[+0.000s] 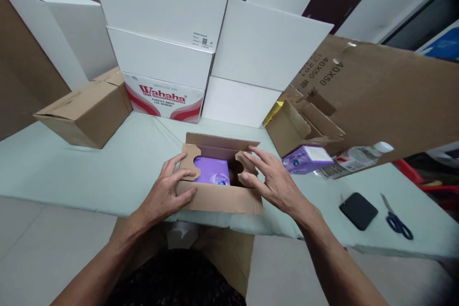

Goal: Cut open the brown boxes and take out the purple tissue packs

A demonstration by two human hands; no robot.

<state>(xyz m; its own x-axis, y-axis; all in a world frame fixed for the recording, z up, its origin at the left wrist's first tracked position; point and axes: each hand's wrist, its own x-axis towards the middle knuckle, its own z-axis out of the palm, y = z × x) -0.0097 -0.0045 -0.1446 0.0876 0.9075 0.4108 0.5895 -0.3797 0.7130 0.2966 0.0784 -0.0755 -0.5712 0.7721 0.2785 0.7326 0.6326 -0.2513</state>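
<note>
A small brown cardboard box [222, 198] stands at the table's front edge with its flaps up. Inside it, toward the left, lies a purple packet [213, 168]; the right end of the interior is in shadow. My left hand [165, 191] rests against the notched left flap [190, 165], fingers apart, the thumb on the front flap. On the other side, my right hand [276, 177] touches the notched right flap [245, 165] with spread fingers, one fingertip by the back flap [220, 142].
Behind are stacked white cartons [165, 57] and a Wahaha carton [161, 98]. A brown box [86, 110] sits left. At right are an open box [290, 126], another purple packet [306, 158], a plastic bottle [355, 158], a black pouch [358, 210] and scissors [396, 222].
</note>
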